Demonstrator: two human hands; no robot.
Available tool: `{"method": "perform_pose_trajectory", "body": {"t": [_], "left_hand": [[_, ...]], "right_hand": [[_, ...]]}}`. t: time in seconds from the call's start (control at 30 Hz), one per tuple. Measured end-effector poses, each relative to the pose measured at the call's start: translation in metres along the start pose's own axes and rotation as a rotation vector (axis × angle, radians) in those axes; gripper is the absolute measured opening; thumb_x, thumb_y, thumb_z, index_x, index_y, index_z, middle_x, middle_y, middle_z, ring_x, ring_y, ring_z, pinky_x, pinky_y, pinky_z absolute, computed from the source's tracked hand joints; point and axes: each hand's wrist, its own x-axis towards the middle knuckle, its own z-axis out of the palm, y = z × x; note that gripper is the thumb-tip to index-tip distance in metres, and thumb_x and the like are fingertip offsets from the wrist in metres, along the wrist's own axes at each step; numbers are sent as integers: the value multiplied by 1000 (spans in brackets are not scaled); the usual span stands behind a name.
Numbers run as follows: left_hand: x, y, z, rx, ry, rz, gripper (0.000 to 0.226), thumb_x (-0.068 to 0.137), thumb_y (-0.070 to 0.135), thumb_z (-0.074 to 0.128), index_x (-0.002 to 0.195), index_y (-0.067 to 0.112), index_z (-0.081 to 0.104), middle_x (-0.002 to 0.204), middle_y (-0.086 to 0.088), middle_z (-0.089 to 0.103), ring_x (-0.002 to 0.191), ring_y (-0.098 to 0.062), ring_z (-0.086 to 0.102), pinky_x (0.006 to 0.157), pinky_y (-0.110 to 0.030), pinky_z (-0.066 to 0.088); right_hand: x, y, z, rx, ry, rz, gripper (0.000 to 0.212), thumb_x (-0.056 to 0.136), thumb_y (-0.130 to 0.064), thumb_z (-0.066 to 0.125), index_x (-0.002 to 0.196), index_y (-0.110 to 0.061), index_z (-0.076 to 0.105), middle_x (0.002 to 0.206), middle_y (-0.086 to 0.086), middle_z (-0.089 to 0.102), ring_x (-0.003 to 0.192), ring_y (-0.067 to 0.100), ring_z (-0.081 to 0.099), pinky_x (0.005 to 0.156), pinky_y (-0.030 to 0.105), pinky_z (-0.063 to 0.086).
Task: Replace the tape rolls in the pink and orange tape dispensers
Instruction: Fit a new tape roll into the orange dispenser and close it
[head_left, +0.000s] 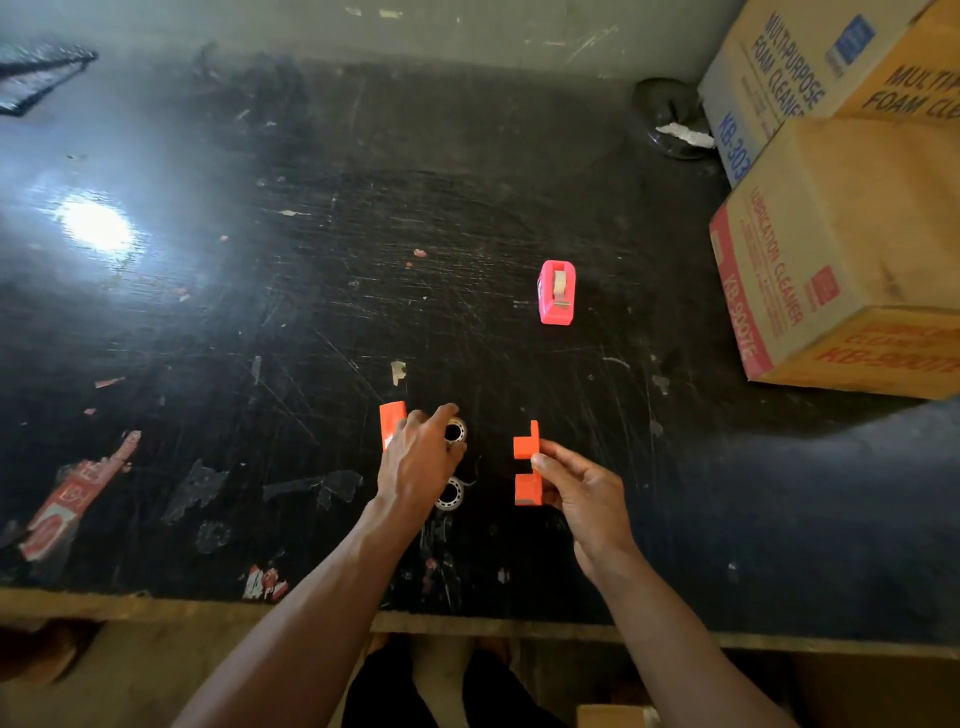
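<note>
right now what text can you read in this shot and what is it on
"MULTIPURPOSE FOAM CLEANER" and "KB-303": upper cardboard box.
"LUBRICATION CLEANER": lower cardboard box; its code after "KB-9" is blurred.
Too blurred to read: the red label stuck on the table.

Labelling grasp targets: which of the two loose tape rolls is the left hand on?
The farther roll, the one farther from the person: the left hand curls its fingers over it. The nearer roll lies beside the wrist, not gripped.
</note>
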Motion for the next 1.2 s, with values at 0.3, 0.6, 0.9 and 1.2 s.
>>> {"method": "perform_pose_trajectory", "body": {"t": [0.3, 0.6, 0.9, 1.2], "left_hand": [[-32, 2, -11, -210, 79, -40, 54, 93, 36, 74, 143, 30, 55, 123, -3, 66, 103, -16, 68, 84, -29, 55], [-70, -7, 6, -139, -59, -118, 66, 92, 32, 75, 151, 21, 46, 147, -6, 51, 135, -23, 52, 104, -34, 50], [-71, -2, 12, -329, -13, -126, 35, 93, 29, 73, 127, 28, 63, 118, 8, 59, 101, -5, 61, 82, -16, 49], [-58, 35, -5, -828, -61, -212, 40, 91, 23, 76, 127, 34, 64, 109, 11, 72, 101, -1, 70, 80, -16, 54]], "right_hand": [[-3, -1, 4, 6, -11, 16, 28, 94, -20, 71, 122, -25, 74, 101, -11, 81, 95, 6, 76, 92, 33, 58], [-7, 3, 4, -2, -18, 29, 28, 93, -20, 72, 121, -25, 75, 108, -6, 80, 104, 10, 74, 104, 43, 55], [-8, 6, 1, -2, -14, 30, 28, 93, -21, 73, 120, -24, 76, 109, -5, 80, 104, 10, 74, 101, 40, 56], [-13, -2, 1, -16, -62, 20, 25, 95, -22, 70, 118, -29, 76, 108, -7, 80, 96, 5, 76, 83, 26, 58]]}}
